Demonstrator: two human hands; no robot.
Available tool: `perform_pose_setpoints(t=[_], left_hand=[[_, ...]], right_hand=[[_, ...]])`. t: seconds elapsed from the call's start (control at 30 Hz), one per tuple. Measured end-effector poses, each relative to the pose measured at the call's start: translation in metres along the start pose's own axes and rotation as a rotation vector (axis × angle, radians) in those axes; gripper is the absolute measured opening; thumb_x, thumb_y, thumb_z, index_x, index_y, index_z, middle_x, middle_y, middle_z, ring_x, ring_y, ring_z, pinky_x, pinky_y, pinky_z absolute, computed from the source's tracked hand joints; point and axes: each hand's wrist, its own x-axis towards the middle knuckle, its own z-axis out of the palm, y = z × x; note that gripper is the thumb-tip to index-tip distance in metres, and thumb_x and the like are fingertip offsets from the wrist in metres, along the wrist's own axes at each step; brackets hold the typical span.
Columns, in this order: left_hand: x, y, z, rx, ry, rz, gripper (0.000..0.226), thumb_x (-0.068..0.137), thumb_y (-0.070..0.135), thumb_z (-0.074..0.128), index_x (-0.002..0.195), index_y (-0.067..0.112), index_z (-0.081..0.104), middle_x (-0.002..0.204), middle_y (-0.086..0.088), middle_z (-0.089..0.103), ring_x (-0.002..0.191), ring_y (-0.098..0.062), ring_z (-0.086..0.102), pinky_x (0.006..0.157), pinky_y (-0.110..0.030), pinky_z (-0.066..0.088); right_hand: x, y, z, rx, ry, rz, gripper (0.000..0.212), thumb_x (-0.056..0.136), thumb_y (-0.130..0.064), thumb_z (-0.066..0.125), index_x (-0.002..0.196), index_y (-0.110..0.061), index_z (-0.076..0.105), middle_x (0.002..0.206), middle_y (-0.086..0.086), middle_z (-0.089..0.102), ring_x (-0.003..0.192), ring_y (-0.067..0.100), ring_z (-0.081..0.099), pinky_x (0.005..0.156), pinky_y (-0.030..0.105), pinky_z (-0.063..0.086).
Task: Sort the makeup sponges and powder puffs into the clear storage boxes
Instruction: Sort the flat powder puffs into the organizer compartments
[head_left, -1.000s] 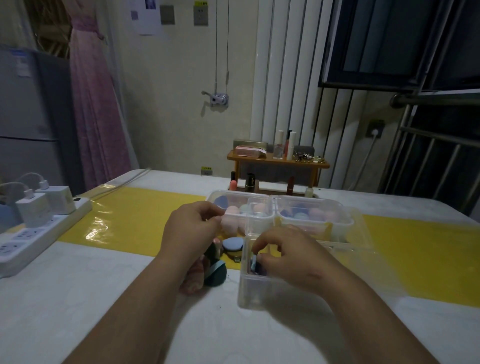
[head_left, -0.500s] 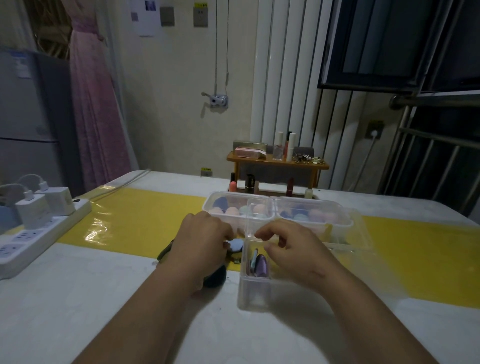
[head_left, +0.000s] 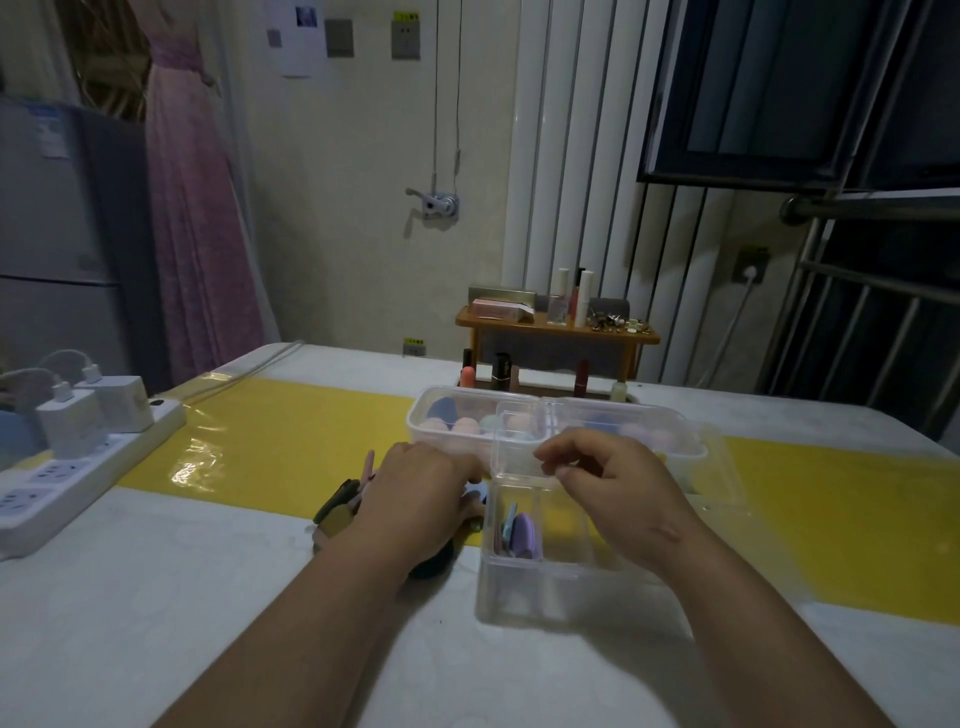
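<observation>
My left hand (head_left: 415, 501) lies over a small pile of powder puffs (head_left: 340, 506) on the table, its fingertips closed on a light blue puff (head_left: 479, 491). Just right of it stands the near clear box (head_left: 545, 592), with a purple puff (head_left: 524, 535) and thin blue and pink ones upright at its left end. My right hand (head_left: 618, 491) hovers above that box with loosely curled fingers and holds nothing. Behind are two more clear boxes: the left one (head_left: 423, 431) holds pink and blue sponges, the right one (head_left: 693, 452) pale sponges.
A white power strip (head_left: 78, 478) with chargers sits at the table's left edge. A small wooden shelf (head_left: 556, 332) with cosmetics stands behind the far boxes. A yellow runner (head_left: 291, 441) crosses the white table. A clear lid (head_left: 727, 467) lies right of the boxes.
My left hand came down from near the far box onto the pile of puffs. My right hand rose out of the near box, leaving the puffs standing inside.
</observation>
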Motion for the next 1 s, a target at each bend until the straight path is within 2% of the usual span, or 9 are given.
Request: perform_pose_setpoints(t=[0.13, 0.23, 0.37, 0.53, 0.63, 0.8, 0.87, 1.0], left_hand=[[0.005, -0.005, 0.012, 0.035, -0.103, -0.056, 0.015, 0.091, 0.034, 0.05, 0.092, 0.034, 0.065, 0.095, 0.003, 0.066, 0.095, -0.024, 0.055, 0.078, -0.033, 0.033], [0.009, -0.007, 0.017, 0.055, -0.119, -0.082, 0.011, 0.087, 0.031, 0.054, 0.079, 0.034, 0.06, 0.088, 0.003, 0.063, 0.093, -0.026, 0.054, 0.08, -0.035, 0.039], [0.008, -0.005, 0.015, 0.119, -0.094, -0.081, 0.015, 0.091, 0.024, 0.053, 0.087, 0.028, 0.067, 0.088, 0.003, 0.065, 0.09, -0.024, 0.054, 0.086, -0.037, 0.037], [0.006, -0.003, 0.007, 0.11, -0.094, -0.105, 0.013, 0.092, 0.026, 0.052, 0.089, 0.029, 0.065, 0.09, 0.002, 0.065, 0.092, -0.024, 0.056, 0.092, -0.04, 0.04], [0.002, -0.001, 0.0, 0.077, -0.035, -0.106, 0.012, 0.093, 0.024, 0.053, 0.094, 0.03, 0.063, 0.093, 0.004, 0.065, 0.096, -0.022, 0.056, 0.094, -0.035, 0.038], [-0.001, 0.003, -0.012, 0.068, 0.086, -0.072, 0.023, 0.09, 0.017, 0.056, 0.109, 0.03, 0.059, 0.099, 0.003, 0.067, 0.098, -0.022, 0.057, 0.086, -0.034, 0.034], [-0.001, 0.005, -0.016, 0.046, 0.123, -0.08, 0.023, 0.092, 0.016, 0.055, 0.111, 0.029, 0.054, 0.097, 0.001, 0.065, 0.092, -0.022, 0.053, 0.081, -0.033, 0.032], [-0.005, 0.007, -0.02, -0.073, 0.229, -0.126, 0.015, 0.092, 0.015, 0.055, 0.095, 0.026, 0.046, 0.074, 0.005, 0.045, 0.073, -0.02, 0.041, 0.065, -0.031, 0.03]], right_hand=[[0.0, 0.002, 0.003, -0.009, -0.007, 0.01, 0.034, 0.094, -0.005, 0.055, 0.094, -0.037, 0.066, 0.093, -0.014, 0.067, 0.09, 0.001, 0.061, 0.078, 0.016, 0.048], [-0.001, 0.003, 0.004, -0.025, -0.035, 0.026, 0.034, 0.096, -0.008, 0.053, 0.093, -0.041, 0.063, 0.095, -0.015, 0.066, 0.092, 0.001, 0.06, 0.082, 0.019, 0.05], [-0.001, 0.002, 0.006, -0.047, -0.046, 0.033, 0.032, 0.097, -0.01, 0.053, 0.094, -0.041, 0.064, 0.095, -0.016, 0.065, 0.092, 0.002, 0.06, 0.084, 0.022, 0.053], [-0.001, 0.003, 0.006, -0.062, -0.058, 0.043, 0.03, 0.098, -0.012, 0.053, 0.097, -0.04, 0.064, 0.096, -0.018, 0.064, 0.093, 0.002, 0.059, 0.083, 0.02, 0.052], [-0.001, 0.002, 0.006, -0.058, -0.058, 0.037, 0.028, 0.098, -0.013, 0.054, 0.098, -0.039, 0.065, 0.096, -0.017, 0.065, 0.093, 0.002, 0.06, 0.082, 0.02, 0.051], [0.0, 0.003, 0.007, -0.062, -0.053, 0.036, 0.03, 0.097, -0.012, 0.055, 0.095, -0.041, 0.063, 0.095, -0.017, 0.065, 0.093, 0.003, 0.06, 0.084, 0.023, 0.053], [-0.001, 0.003, 0.007, -0.051, -0.051, 0.035, 0.031, 0.097, -0.012, 0.055, 0.094, -0.043, 0.062, 0.096, -0.017, 0.065, 0.094, 0.003, 0.06, 0.085, 0.024, 0.053], [-0.001, 0.003, 0.008, -0.031, -0.04, 0.039, 0.032, 0.097, -0.012, 0.055, 0.093, -0.043, 0.062, 0.097, -0.016, 0.065, 0.094, 0.005, 0.061, 0.085, 0.027, 0.054]])
